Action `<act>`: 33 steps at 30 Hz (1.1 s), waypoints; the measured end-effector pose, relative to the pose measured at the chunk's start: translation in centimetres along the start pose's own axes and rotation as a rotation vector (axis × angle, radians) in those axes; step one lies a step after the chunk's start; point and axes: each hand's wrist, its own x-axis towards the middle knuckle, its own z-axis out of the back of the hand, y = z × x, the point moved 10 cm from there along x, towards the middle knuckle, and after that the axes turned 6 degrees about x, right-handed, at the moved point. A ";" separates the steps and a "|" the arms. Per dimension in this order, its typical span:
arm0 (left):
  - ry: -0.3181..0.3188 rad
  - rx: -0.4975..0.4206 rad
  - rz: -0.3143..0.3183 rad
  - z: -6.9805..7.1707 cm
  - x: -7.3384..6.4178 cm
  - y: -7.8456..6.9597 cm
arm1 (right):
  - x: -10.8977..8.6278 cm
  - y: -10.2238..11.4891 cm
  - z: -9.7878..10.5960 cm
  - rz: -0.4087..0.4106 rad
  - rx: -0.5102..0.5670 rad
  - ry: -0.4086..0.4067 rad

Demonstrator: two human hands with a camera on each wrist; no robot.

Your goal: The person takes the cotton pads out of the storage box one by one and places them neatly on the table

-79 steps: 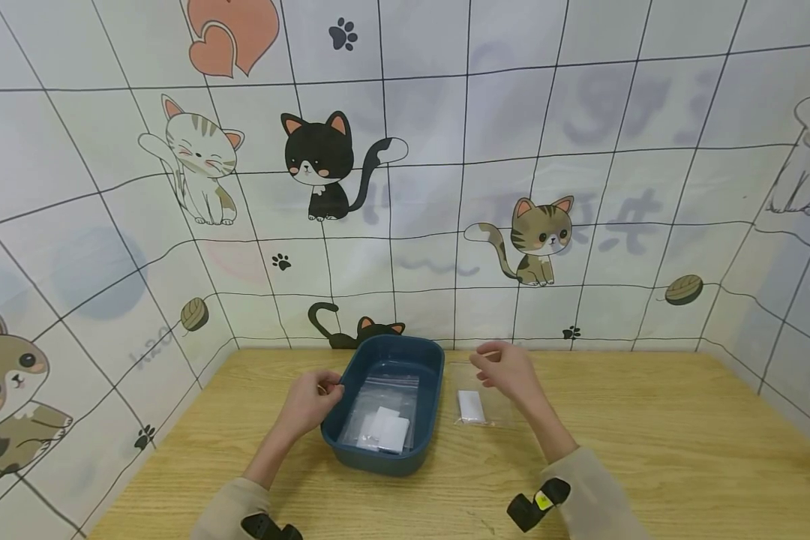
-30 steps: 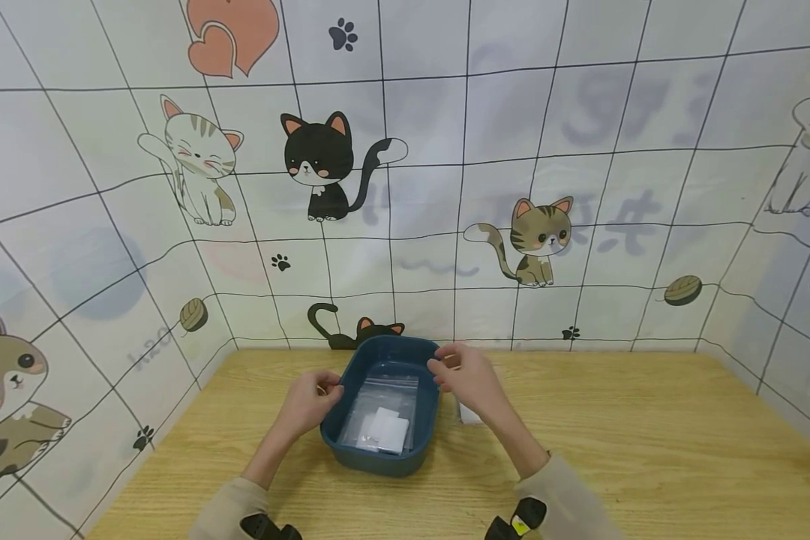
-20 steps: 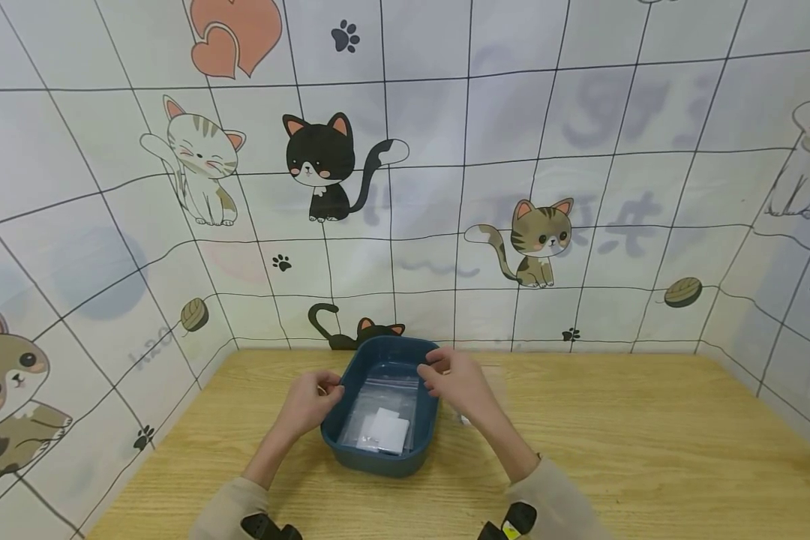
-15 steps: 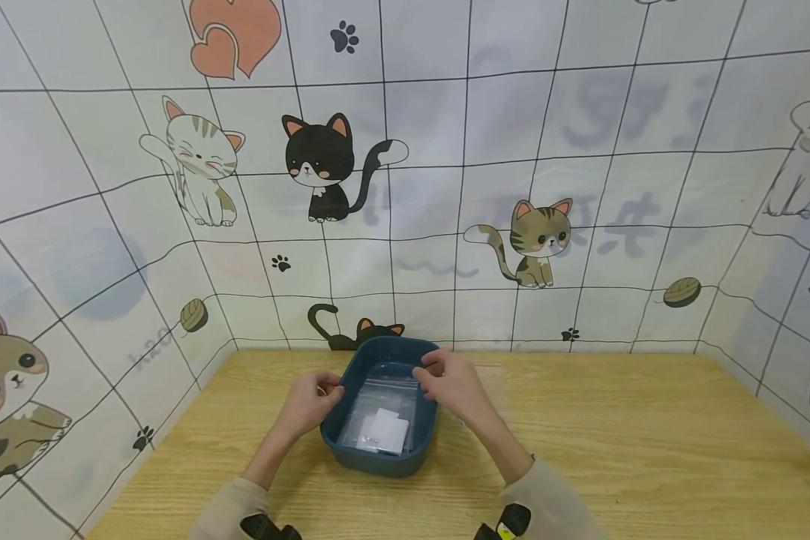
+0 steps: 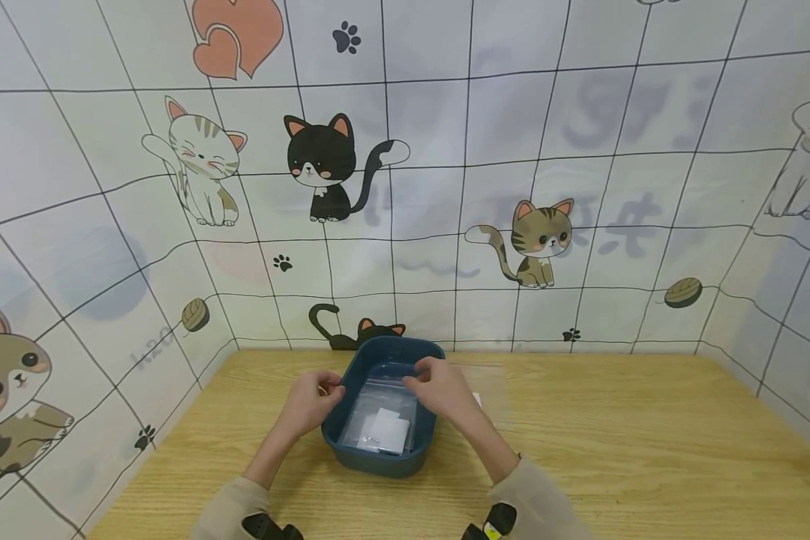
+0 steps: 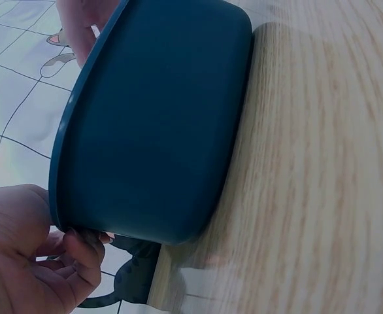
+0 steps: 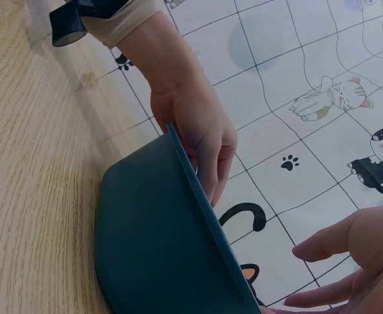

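Observation:
A dark blue plastic basin (image 5: 378, 466) stands on the wooden table, holding clear zip bags (image 5: 381, 397) with white cards (image 5: 390, 431) in them. My left hand (image 5: 308, 405) pinches the basin's left rim, as the left wrist view also shows with its curled fingers (image 6: 83, 258) at the edge. Over the basin's right side reaches my right hand (image 5: 440, 388), thumb and fingers apart, with nothing seen between them; in the right wrist view its fingers (image 7: 325, 242) are spread above the rim. Another clear bag (image 5: 494, 379) lies right of the basin, partly hidden behind my right hand.
The light wooden table (image 5: 614, 442) extends to both sides of the basin. Behind it hangs a white backdrop (image 5: 432, 202) with a grid and cartoon cats, close to the basin's far end. Black wrist cameras (image 5: 270, 527) sit on both sleeves.
From above the bag on the table, my right hand has moved left across the basin's right rim to over its inside. My left hand and the basin have stayed put.

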 end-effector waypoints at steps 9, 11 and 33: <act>-0.005 0.001 0.004 0.0 -0.1 0.0 | 0.2 0.4 -1.3 -0.005 -0.073 0.046; -0.005 -0.003 0.003 0.0 0.0 0.0 | 0.2 0.5 -1.6 -0.010 -0.087 0.057; -0.002 0.001 0.021 0.1 0.0 0.0 | 0.4 -0.3 -4.2 -0.042 -0.106 0.120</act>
